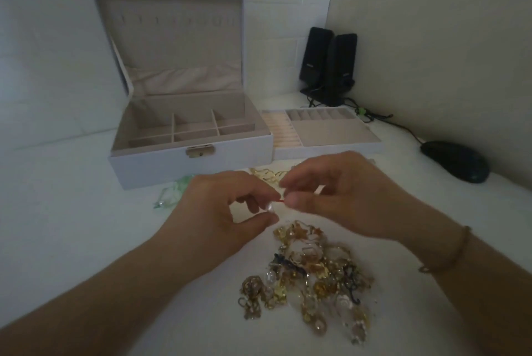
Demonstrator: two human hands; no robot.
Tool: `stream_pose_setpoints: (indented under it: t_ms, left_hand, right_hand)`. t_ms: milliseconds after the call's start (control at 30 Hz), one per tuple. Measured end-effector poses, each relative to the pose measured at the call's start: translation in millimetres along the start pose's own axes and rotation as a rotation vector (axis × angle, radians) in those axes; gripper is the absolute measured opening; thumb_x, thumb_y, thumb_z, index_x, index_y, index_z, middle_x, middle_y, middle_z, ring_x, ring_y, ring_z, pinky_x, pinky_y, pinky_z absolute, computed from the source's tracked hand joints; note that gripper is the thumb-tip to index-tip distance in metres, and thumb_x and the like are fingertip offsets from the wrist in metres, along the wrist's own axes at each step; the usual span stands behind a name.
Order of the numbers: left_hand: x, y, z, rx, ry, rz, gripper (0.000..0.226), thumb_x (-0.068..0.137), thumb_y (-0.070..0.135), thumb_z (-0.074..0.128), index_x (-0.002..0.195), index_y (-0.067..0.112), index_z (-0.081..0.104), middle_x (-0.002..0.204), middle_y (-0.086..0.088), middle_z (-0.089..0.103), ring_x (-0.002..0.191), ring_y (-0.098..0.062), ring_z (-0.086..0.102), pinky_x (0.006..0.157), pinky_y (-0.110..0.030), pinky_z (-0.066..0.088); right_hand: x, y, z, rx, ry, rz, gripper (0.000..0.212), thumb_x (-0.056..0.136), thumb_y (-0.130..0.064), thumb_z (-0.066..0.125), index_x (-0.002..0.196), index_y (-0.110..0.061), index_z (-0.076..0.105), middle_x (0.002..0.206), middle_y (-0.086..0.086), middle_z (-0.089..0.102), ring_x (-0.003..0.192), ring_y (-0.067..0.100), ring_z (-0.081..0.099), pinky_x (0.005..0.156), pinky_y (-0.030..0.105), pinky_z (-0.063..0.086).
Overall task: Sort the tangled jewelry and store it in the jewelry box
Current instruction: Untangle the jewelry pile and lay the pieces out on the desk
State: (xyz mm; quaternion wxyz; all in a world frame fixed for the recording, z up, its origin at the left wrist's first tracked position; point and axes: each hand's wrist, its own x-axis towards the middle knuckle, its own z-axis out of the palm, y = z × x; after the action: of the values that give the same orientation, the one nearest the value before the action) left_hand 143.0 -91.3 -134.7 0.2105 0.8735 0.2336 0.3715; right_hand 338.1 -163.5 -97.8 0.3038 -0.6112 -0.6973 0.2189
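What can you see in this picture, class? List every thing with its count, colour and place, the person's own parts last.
white jewelry box: one, lid open, back left.
white removable tray: one, right of box.
black speakers: two, back corner.
black computer mouse: one, far right.
gold tangled jewelry pile: one, front centre.
green ribbon piece: one, left of hands.
small pearl piece: one, white, pinched between both hands.
thin bracelet: one, right wrist.
left hand: one.
right hand: one.
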Motion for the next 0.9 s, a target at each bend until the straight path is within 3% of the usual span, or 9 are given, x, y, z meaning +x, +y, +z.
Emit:
stream_pose_setpoints:
  t_ms: [100,200,367,467,533,633,900]
  left_hand:
    - [0.5,-0.6,0.7,-0.057,0.027,-0.001,0.017,0.072,0.043,0.073,0.083,0.031,0.075,0.069,0.017,0.067,0.069,-0.006,0.065,0.063,-0.023,0.051]
    - [0.7,-0.5,0.0,-0.057,0.050,0.007,0.020,0.072,0.046,0.068,0.083,0.031,0.076,0.068,0.019,0.067,0.069,-0.002,0.065,0.062,-0.020,0.051]
    - [1.2,0.7,0.4,-0.085,0.061,-0.043,0.020,0.069,0.040,0.079,0.087,0.032,0.075,0.074,0.016,0.071,0.073,-0.005,0.067,0.070,-0.012,0.049]
    - [0.8,2.0,2.3,-0.126,0.070,-0.081,0.016,0.071,0.029,0.078,0.086,0.031,0.075,0.076,0.017,0.072,0.074,-0.007,0.067,0.072,-0.012,0.049]
    - [1.2,3.4,1.5,-0.133,0.077,-0.091,0.016,0.070,0.027,0.082,0.083,0.033,0.075,0.077,0.019,0.072,0.075,-0.004,0.067,0.071,-0.010,0.048]
    - [1.7,5.7,0.3,-0.164,0.100,-0.120,0.017,0.066,0.033,0.084,0.079,0.032,0.072,0.077,0.020,0.072,0.073,-0.001,0.067,0.069,-0.007,0.048]
    - [1.9,10.0,2.7,-0.277,0.104,-0.248,0.025,0.057,0.033,0.080,0.080,0.029,0.071,0.070,0.016,0.074,0.068,0.000,0.071,0.070,-0.009,0.052]
  right_hand:
    - [-0.6,-0.8,16.9,0.145,0.069,-0.022,0.024,0.070,-0.037,0.078,0.091,-0.026,0.073,0.079,-0.009,0.072,0.072,0.004,0.067,0.062,0.018,0.052]
    - [-1.1,0.5,23.8,0.220,0.107,-0.013,0.023,0.068,-0.032,0.082,0.087,-0.024,0.073,0.076,-0.006,0.073,0.069,0.005,0.068,0.061,0.017,0.052]
    - [0.6,0.6,28.6,0.389,0.091,0.018,0.012,0.083,-0.026,0.070,0.093,-0.020,0.067,0.069,0.004,0.074,0.061,0.031,0.067,0.060,0.042,0.055]
    - [1.7,2.4,28.8,0.407,0.072,0.041,0.012,0.088,-0.027,0.065,0.096,-0.018,0.063,0.071,0.005,0.074,0.063,0.031,0.069,0.062,0.040,0.056]
    - [1.2,2.2,29.0,0.372,0.077,0.031,0.014,0.087,-0.028,0.064,0.096,-0.017,0.065,0.072,0.003,0.074,0.064,0.023,0.071,0.061,0.037,0.058]
    - [0.2,2.8,28.6,0.304,0.133,0.006,0.013,0.085,-0.024,0.067,0.094,-0.014,0.071,0.072,-0.001,0.074,0.065,0.011,0.070,0.060,0.032,0.059]
    - [0.2,3.1,26.2,0.303,0.174,-0.012,0.013,0.082,-0.020,0.071,0.093,-0.016,0.076,0.076,-0.002,0.074,0.064,0.009,0.068,0.058,0.020,0.054]
